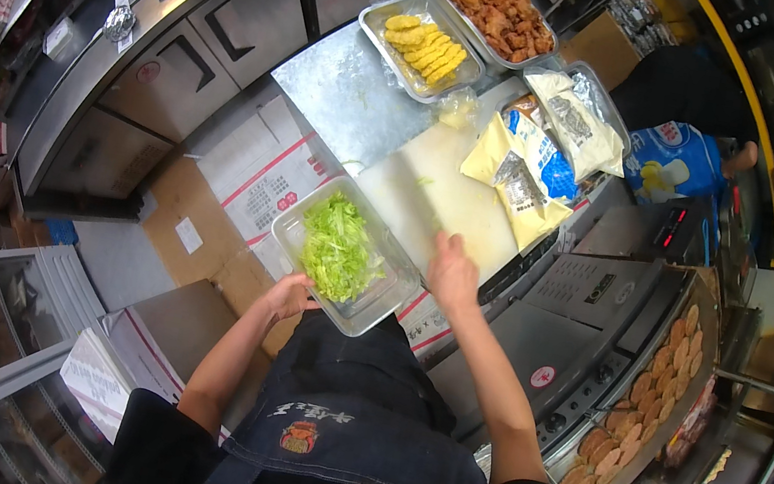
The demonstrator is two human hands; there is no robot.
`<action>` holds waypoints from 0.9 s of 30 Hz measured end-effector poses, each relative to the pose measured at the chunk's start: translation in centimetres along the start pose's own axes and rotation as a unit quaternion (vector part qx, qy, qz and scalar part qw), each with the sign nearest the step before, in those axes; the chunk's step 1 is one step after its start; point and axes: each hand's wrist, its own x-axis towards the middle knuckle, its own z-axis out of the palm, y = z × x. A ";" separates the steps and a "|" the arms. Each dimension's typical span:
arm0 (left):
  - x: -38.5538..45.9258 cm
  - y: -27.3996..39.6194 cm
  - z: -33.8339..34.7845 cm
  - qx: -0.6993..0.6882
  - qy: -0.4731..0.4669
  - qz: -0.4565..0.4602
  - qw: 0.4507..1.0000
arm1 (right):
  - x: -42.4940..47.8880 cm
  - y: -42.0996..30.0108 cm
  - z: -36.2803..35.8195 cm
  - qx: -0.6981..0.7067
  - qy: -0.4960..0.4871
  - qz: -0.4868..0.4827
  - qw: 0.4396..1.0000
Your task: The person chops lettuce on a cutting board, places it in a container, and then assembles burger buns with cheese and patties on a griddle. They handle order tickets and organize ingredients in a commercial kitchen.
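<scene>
My left hand [289, 296] grips the near left rim of a clear plastic container [384, 310], held tilted in front of my apron beside the board's edge. Shredded lettuce [339, 246] is heaped inside it. My right hand [454, 272] is closed around the handle of what looks like a knife [419, 190]. Its blade is blurred and lies over the white cutting board [486, 212]. A few lettuce shreds [425, 181] are scattered on that board.
Beyond the board stand a tray of yellow breaded patties [425, 47] and a tray of fried chicken [496, 8]. Packaged bags [518, 179] lie at the board's right. Browned patties [660, 384] cover a griddle on the right. Another person [673, 90] holds a blue bag [673, 162].
</scene>
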 end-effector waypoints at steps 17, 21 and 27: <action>-7.3 8.7 -2.9 -0.088 -0.050 0.110 0.989 | -3.4 3.3 0.5 -0.001 0.071 -0.020 0.997; -3.0 16.7 0.7 -0.088 -0.062 0.141 0.984 | -3.3 4.8 2.9 -0.002 0.105 -0.007 0.994; 8.0 25.8 5.8 -0.034 0.048 0.112 0.992 | -6.2 2.9 0.4 -0.047 0.146 0.052 0.987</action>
